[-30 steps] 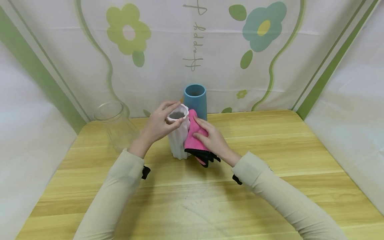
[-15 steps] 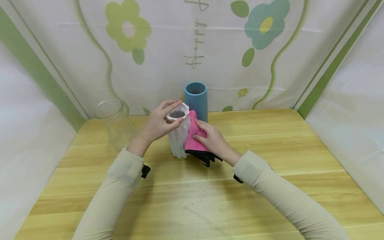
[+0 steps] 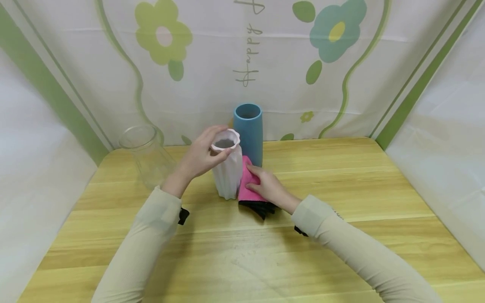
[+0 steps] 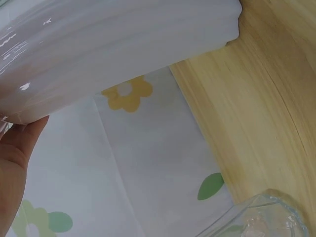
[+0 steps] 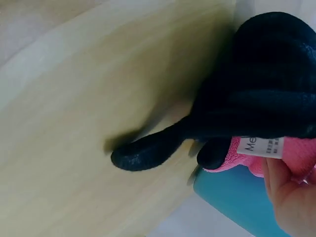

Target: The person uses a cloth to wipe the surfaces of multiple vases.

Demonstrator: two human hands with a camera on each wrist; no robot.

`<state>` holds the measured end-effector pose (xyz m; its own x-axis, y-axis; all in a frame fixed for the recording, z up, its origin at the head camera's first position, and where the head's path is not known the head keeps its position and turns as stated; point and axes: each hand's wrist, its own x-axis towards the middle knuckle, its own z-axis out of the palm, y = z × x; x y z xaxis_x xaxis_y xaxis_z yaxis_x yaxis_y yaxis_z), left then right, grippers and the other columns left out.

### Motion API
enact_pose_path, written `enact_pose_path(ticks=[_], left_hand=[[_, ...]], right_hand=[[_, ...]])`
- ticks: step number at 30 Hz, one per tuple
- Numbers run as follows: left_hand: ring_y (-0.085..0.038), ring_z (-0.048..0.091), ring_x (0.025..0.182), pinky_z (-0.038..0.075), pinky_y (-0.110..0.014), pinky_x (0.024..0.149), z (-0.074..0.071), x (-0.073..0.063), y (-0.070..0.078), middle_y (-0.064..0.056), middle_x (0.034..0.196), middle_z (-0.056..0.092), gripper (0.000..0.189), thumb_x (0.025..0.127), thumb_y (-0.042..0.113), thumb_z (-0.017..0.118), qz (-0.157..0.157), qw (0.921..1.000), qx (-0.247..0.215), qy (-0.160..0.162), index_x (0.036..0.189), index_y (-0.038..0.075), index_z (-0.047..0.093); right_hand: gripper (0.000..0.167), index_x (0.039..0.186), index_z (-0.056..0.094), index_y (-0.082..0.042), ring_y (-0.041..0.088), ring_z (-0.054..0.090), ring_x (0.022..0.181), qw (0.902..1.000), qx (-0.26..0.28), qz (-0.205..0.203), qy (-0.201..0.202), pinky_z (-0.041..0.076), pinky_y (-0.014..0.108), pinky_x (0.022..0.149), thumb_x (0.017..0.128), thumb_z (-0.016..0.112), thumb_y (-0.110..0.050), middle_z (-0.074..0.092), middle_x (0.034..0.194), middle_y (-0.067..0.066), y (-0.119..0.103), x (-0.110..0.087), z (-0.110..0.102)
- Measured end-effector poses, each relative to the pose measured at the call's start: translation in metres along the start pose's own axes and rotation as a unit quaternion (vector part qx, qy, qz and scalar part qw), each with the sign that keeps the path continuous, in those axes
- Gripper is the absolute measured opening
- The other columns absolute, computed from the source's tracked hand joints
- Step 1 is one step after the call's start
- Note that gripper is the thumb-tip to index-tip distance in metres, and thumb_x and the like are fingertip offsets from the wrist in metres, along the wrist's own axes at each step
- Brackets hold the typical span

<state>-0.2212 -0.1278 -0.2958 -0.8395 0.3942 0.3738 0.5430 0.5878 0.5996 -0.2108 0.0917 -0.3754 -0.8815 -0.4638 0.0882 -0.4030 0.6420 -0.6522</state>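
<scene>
Backdrop [image 3: 216, 63] reads "Happy"; pink cloth [image 3: 250, 193] bears tag [image 5: 260, 146] "Me…"

Backdrop script: "Happy" [image 3: 248, 54], in thin grey-green cursive on the white floral backdrop [image 3: 212, 92], turned sideways so that it reads from bottom to top.
Stroke above it: part of a letter [image 3: 253, 6] in the same hand, cut by the upper edge of the head view; which letter cannot be told.
Cloth tag: a white sewn-in tag [image 5: 260, 147] on the pink towel [image 5: 300, 155], with a dark "Me" that runs up to the black trim.
Tag small print: dark lines beside "Me", too fine to read.
Right sleeve: small dark marks [image 3: 338, 214] near the cuff, unreadable.
</scene>
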Motion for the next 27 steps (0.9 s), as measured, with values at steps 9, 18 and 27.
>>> enact_pose_path(ticks=[9,18,27], left_hand=[[-0.027,0.055,0.105,0.056,-0.039,0.082,-0.001,0.0,-0.001,-0.013,0.141,0.039,0.058,0.089,0.025,0.063,-0.004,0.9999,-0.011,-0.002,0.139,0.005,0.044],[-0.031,0.049,0.124,0.047,-0.049,0.099,-0.006,0.0,0.001,-0.014,0.139,0.049,0.061,0.084,0.026,0.068,0.006,0.9997,0.021,0.011,0.138,0.004,0.05],[-0.032,0.047,0.128,0.044,-0.05,0.103,-0.008,-0.001,0.001,-0.015,0.141,0.048,0.061,0.085,0.025,0.064,0.015,0.9995,0.027,0.008,0.139,0.003,0.048]], right_hand=[[0.061,0.142,0.045,-0.006,0.034,0.045,0.134,0.996,0.053,-0.019,0.07,0.039,0.046,0.109,0.087,0.069,-0.012,0.048,0.144,0.018,-0.008,0.0,-0.008],[0.061,0.142,0.047,-0.01,0.032,0.046,0.134,0.982,0.081,-0.091,0.144,0.041,0.045,0.108,0.086,0.07,-0.01,0.048,0.145,0.014,-0.023,0.003,-0.022],[0.064,0.145,0.041,-0.009,0.034,0.043,0.136,0.9854,0.05,-0.105,0.124,0.042,0.045,0.107,0.087,0.068,-0.013,0.043,0.149,0.014,-0.023,0.003,-0.02]])
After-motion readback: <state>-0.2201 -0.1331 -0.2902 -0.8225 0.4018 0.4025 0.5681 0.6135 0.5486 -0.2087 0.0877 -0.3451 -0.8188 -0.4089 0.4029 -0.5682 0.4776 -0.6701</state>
